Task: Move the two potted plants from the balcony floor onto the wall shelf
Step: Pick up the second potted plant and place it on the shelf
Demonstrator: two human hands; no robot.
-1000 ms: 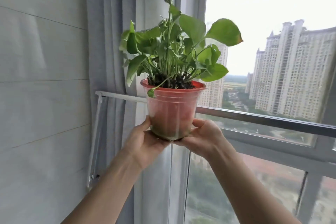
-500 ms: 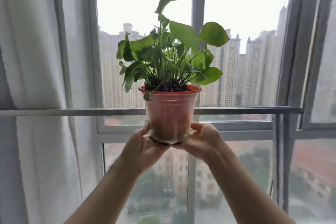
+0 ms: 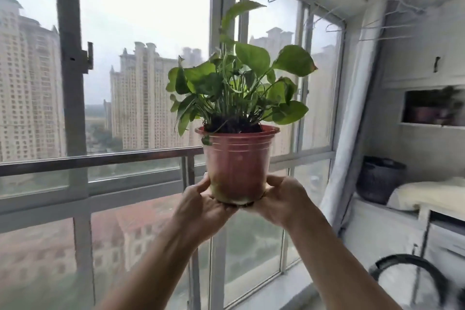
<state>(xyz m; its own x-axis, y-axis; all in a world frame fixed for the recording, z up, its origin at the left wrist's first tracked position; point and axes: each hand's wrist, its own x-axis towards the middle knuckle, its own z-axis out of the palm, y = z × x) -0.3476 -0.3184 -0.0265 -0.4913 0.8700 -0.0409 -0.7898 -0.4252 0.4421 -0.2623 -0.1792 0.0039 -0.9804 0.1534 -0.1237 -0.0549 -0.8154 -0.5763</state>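
Both hands clamped on the base of the potted plant (image 3: 237,168), held up at chest-to-face height in front of the window (image 3: 141,58), mid-frame, well off the floor. Left hand (image 3: 201,205) cups the bottom left with the thumb up the side; right hand (image 3: 281,200) cups the bottom right the same way. Palms nearly meet under the pot.

Risks, as I judge them: grip is low, only on the base, and the leaves make it top-heavy, so a quick turn could tip it and spill soil. Pot wall looks thin plastic, a hard squeeze could flex it. Tall leaf on top may catch on the hangers (image 3: 377,25) overhead or on the edge of the shelf opening. The wall shelf (image 3: 432,125) sits far right and already seems to hold another plant (image 3: 437,108), blurred; set-down beside it could knock it. Curtain (image 3: 347,133) hangs between the pot and the shelf, leaves may brush it.

Orientation: pot upright, long axis vertical, rim up, no clear tilt. Leaves spread mostly right, tallest stem points up.
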